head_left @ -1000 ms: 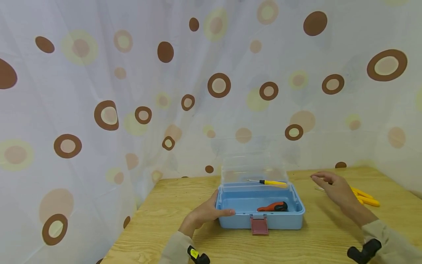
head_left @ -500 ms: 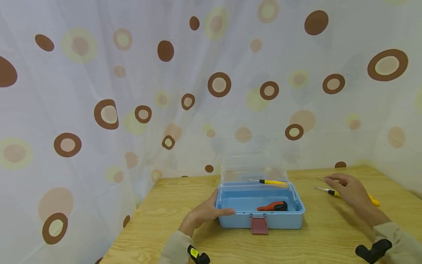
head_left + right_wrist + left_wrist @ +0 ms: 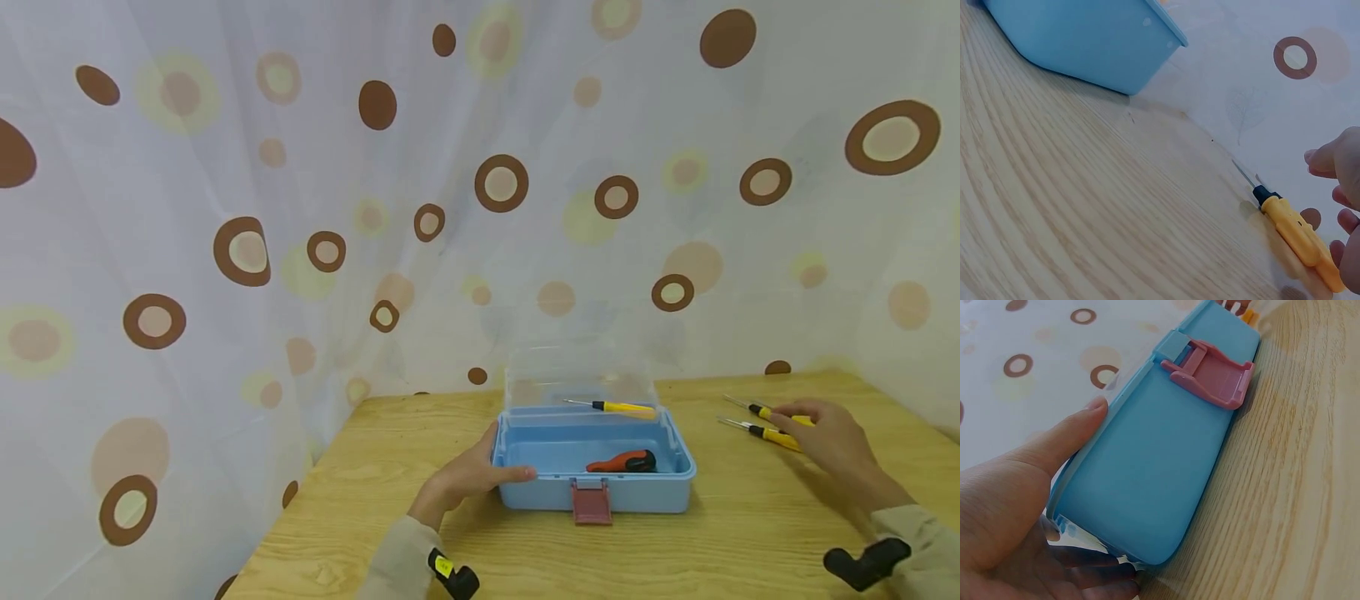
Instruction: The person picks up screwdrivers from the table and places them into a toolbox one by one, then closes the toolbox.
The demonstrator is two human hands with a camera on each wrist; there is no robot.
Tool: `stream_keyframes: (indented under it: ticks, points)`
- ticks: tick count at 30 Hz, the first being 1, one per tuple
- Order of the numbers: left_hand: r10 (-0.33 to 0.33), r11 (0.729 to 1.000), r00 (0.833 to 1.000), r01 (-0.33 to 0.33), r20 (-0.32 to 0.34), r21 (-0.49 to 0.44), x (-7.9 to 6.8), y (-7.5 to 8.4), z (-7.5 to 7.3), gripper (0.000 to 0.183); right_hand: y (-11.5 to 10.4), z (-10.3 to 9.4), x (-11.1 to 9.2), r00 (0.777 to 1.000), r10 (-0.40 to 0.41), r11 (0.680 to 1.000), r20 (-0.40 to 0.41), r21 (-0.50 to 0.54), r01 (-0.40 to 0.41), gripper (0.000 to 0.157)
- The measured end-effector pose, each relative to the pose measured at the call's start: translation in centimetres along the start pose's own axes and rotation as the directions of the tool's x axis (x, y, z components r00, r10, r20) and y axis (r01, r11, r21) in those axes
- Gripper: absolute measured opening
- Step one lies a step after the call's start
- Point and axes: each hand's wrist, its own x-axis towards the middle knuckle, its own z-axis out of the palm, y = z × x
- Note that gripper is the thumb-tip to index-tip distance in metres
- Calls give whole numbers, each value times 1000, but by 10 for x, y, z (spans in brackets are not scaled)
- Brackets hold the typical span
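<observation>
Our left hand (image 3: pixel 476 475) grips the toolbox (image 3: pixel 540 496) by its edge; across open table (image 3: pixel 738 496), our loose-fingered right hand (image 3: pixel 836 442) hovers by yellow screwdrivers (image 3: pixel 780 438).

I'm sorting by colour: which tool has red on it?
The red-and-black tool lying inside the blue toolbox; the other tools in view, screwdrivers, have yellow handles.

Pale hanging sheet (image 3: pixel 322 183), brown and yellow circles; wood-grain table (image 3: pixel 360 467) in front.

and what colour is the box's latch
The latch is dusky pink, clearest in the left wrist view.
</observation>
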Motion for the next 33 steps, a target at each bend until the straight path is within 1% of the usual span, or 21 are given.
stream_keyframes:
  ticks: [5, 8, 10, 13, 17, 20, 23, 26, 31, 33]
  points:
    - [3, 1000, 1000, -3, 4, -10, 0, -1, 2, 111, 13, -4, -1, 997, 44, 996, -62, -76, -48, 43]
    - [9, 1000, 1000, -8, 2, -13, 0, -1, 2, 111, 16, -8, -2, 991, 102, 989, -83, -100, -110, 41]
    - [9, 1000, 1000, -9, 1, -16, 0, -1, 1, 111, 18, -9, -3, 987, 147, 979, -67, -132, -155, 41]
    - [7, 1000, 1000, -7, -1, -13, 0, -1, 0, 112, 17, -11, -4, 972, 233, 957, -44, -166, -237, 39]
    - [-6, 1000, 1000, 5, -6, -14, 0, -2, 0, 111, 15, -12, -4, 942, 337, 926, -12, -175, -333, 39]
    - [-10, 1000, 1000, 10, -8, -19, 1, -2, 0, 111, 17, -13, -4, 934, 356, 922, 11, -171, -349, 44]
    - [-11, 1000, 1000, 11, -7, -18, 1, -3, 0, 111, 21, -14, -5, 942, 335, 929, 33, -181, -324, 48]
    - [-9, 1000, 1000, 9, -7, -15, 1, -4, 0, 111, 26, -14, -7, 952, 302, 938, 58, -194, -286, 49]
    - [-10, 1000, 1000, 10, -9, -13, 2, -5, -1, 111, 31, -11, -6, 955, 286, 941, 83, -212, -264, 48]
    - [-7, 1000, 1000, 7, -13, -15, 2, -5, -1, 111, 32, -11, -5, 959, 270, 944, 83, -222, -246, 48]
